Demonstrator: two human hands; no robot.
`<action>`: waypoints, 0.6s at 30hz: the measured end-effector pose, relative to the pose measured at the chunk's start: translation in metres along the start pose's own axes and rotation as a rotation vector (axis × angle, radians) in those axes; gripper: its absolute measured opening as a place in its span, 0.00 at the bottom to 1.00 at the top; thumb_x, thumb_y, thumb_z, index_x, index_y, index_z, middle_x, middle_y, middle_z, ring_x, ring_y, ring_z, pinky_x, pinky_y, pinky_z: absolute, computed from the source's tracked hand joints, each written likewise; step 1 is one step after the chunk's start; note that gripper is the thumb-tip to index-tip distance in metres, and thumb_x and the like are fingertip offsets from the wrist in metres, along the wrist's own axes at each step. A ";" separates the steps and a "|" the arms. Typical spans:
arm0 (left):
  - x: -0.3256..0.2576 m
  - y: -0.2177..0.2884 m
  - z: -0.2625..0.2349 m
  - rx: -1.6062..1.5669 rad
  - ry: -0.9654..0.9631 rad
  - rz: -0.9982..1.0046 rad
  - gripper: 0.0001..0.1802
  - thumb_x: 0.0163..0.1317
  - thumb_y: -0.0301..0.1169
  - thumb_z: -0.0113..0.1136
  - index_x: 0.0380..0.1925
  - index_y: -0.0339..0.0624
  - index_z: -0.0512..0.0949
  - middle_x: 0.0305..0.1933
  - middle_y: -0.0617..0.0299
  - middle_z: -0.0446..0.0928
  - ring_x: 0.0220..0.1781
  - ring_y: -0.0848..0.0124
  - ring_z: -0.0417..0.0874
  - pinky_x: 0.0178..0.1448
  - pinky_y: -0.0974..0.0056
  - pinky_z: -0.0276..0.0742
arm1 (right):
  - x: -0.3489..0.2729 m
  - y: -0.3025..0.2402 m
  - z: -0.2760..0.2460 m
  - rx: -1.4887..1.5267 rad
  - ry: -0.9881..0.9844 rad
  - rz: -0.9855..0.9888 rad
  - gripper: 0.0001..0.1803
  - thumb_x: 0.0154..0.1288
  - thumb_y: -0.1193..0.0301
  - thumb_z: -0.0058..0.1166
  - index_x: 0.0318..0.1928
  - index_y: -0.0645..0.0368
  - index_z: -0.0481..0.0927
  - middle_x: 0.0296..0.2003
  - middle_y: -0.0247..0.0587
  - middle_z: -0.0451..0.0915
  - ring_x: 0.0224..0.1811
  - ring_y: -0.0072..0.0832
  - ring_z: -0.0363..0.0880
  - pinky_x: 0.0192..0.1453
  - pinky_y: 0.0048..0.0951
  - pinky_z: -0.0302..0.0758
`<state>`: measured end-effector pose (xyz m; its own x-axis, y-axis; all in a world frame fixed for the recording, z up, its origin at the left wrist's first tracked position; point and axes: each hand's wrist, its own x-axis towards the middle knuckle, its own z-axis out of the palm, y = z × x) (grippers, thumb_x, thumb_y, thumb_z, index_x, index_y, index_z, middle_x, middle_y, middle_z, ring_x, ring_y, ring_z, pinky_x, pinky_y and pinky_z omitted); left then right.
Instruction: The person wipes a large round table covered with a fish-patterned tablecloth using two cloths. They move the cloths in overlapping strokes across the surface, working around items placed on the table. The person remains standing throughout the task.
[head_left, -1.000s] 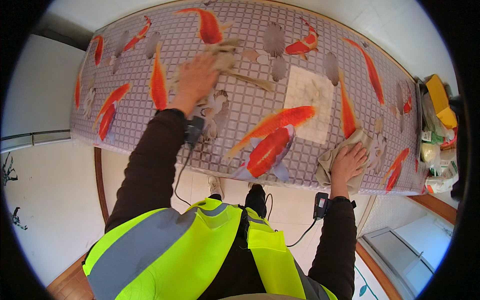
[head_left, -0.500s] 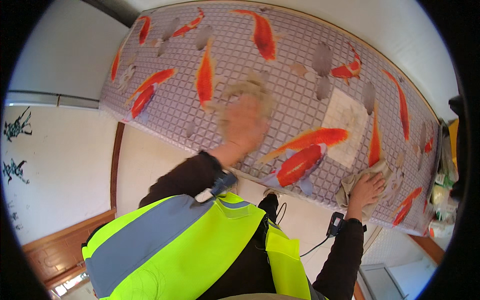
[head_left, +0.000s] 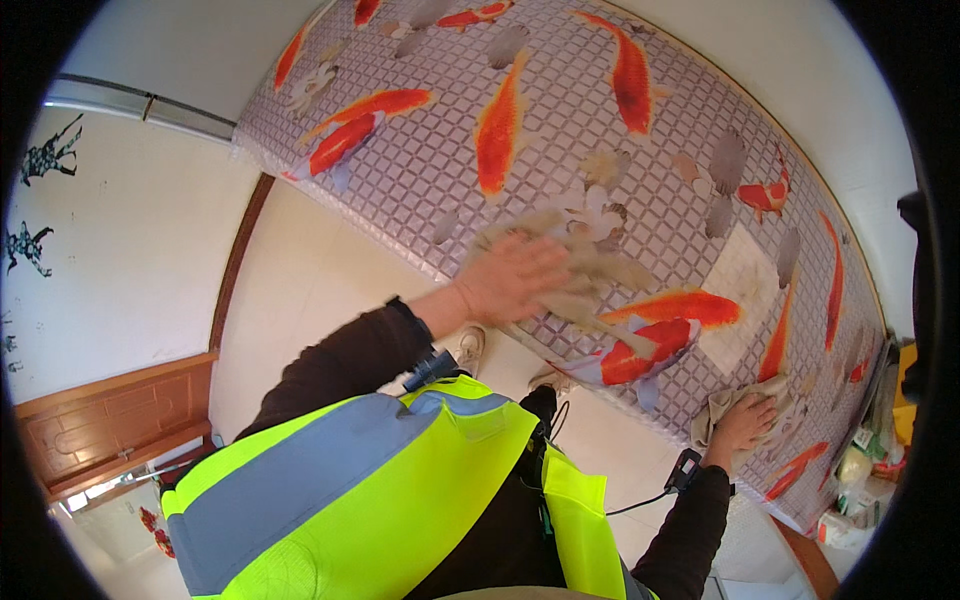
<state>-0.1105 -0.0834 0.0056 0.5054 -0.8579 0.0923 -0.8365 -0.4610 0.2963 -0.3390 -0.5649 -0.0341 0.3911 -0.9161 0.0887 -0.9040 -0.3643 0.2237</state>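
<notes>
- Left hand (head_left: pixel 512 278): fingers spread wide and flat, pressing a beige cloth (head_left: pixel 585 262) onto the tablecloth (head_left: pixel 560 120); cloth extends beyond the fingertips and to their right.
- Right hand (head_left: pixel 742 422): fingers loosely curled, resting on a second crumpled beige cloth (head_left: pixel 722 405) at the table's near edge.
- Tablecloth: grey grid pattern with orange fish; a large red-orange fish (head_left: pixel 640 355) lies between the two hands.
- Yellow and grey safety vest (head_left: pixel 380 490): below both wrists.
- Wooden door (head_left: pixel 110 425): far left of the left hand.
</notes>
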 end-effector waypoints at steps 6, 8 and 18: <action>-0.061 -0.121 -0.037 0.249 0.136 -0.593 0.31 0.58 0.42 0.52 0.64 0.53 0.67 0.70 0.56 0.62 0.72 0.58 0.60 0.71 0.45 0.53 | 0.004 0.004 0.004 0.017 0.043 -0.034 0.33 0.70 0.45 0.29 0.71 0.43 0.56 0.71 0.43 0.55 0.72 0.43 0.53 0.68 0.58 0.53; -0.057 -0.142 -0.038 0.340 0.198 -0.854 0.31 0.61 0.43 0.49 0.65 0.51 0.66 0.71 0.56 0.61 0.72 0.58 0.60 0.71 0.45 0.53 | 0.004 0.003 0.001 0.002 0.033 -0.026 0.33 0.70 0.45 0.29 0.71 0.43 0.57 0.71 0.42 0.56 0.72 0.43 0.53 0.68 0.59 0.54; 0.080 -0.078 -0.006 0.342 0.302 -0.891 0.31 0.65 0.49 0.43 0.63 0.41 0.65 0.68 0.50 0.63 0.71 0.53 0.60 0.71 0.44 0.50 | -0.002 -0.001 -0.002 0.040 0.010 -0.012 0.35 0.70 0.44 0.29 0.72 0.43 0.54 0.72 0.43 0.51 0.73 0.45 0.50 0.68 0.61 0.52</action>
<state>-0.0037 -0.1142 -0.0045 0.9705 -0.0957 0.2213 -0.1180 -0.9890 0.0896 -0.3380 -0.5626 -0.0325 0.4037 -0.9098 0.0961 -0.9052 -0.3820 0.1862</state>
